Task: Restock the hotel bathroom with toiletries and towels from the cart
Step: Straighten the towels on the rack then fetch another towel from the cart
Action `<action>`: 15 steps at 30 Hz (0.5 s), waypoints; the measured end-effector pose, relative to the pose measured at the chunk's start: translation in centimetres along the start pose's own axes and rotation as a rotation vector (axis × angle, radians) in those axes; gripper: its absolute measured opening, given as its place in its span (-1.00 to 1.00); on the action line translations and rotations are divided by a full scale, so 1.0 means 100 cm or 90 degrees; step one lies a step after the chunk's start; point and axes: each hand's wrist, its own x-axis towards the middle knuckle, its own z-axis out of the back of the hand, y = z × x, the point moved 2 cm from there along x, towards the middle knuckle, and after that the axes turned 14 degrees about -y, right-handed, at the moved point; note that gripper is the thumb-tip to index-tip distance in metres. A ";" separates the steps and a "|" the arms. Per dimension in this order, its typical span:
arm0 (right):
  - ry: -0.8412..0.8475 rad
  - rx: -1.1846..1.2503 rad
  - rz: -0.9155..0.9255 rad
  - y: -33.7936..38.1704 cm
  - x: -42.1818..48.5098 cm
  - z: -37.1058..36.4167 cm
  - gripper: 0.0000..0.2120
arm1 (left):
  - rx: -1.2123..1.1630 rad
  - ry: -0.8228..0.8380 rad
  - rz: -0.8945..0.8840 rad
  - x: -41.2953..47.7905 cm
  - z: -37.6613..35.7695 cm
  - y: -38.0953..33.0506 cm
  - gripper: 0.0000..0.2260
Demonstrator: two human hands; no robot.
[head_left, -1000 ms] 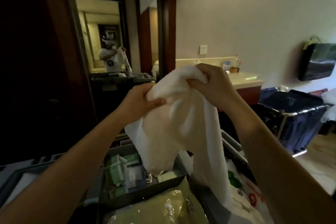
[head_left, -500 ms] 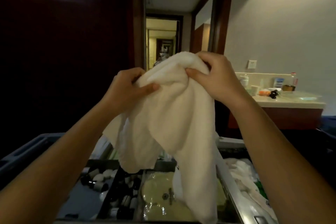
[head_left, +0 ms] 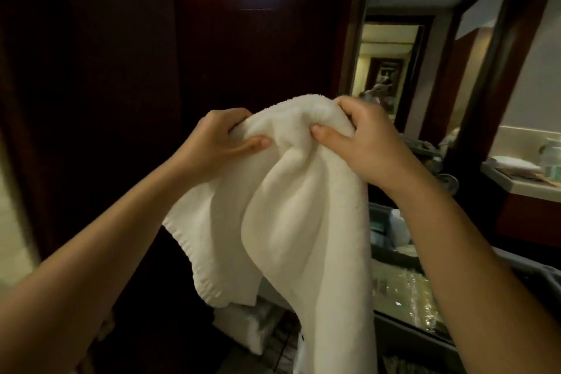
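Observation:
A white towel hangs bunched from both my hands at chest height, its loose end dropping past the bottom of the view. My left hand grips its top left fold, thumb pressed on the cloth. My right hand grips the top right fold, thumb on the front and fingers curled over the top. The grey cart lies low on the right, half hidden behind the towel and my right forearm, with plastic-wrapped packs in its tray.
A dark wooden wall fills the left and centre. A mirror stands behind on the right. A counter with small items sits at far right. White bundles lie low under the towel.
The view has swung left: the dark wall now fills most of it and the cart has slid to the right. Both hands keep their grip on the towel.

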 end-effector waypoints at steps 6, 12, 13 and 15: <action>0.140 0.116 -0.067 0.034 -0.033 -0.056 -0.75 | 0.120 0.025 0.034 -0.040 0.080 0.006 -0.90; 0.250 0.150 -0.017 0.089 -0.061 -0.136 -0.78 | 0.234 0.022 0.002 -0.073 0.162 0.017 -0.85; 0.270 0.159 -0.013 0.099 -0.067 -0.150 -0.84 | 0.240 0.025 0.000 -0.079 0.177 0.022 -0.84; 0.294 0.184 -0.002 0.122 -0.078 -0.177 -0.89 | 0.246 0.036 0.009 -0.095 0.207 0.030 -0.85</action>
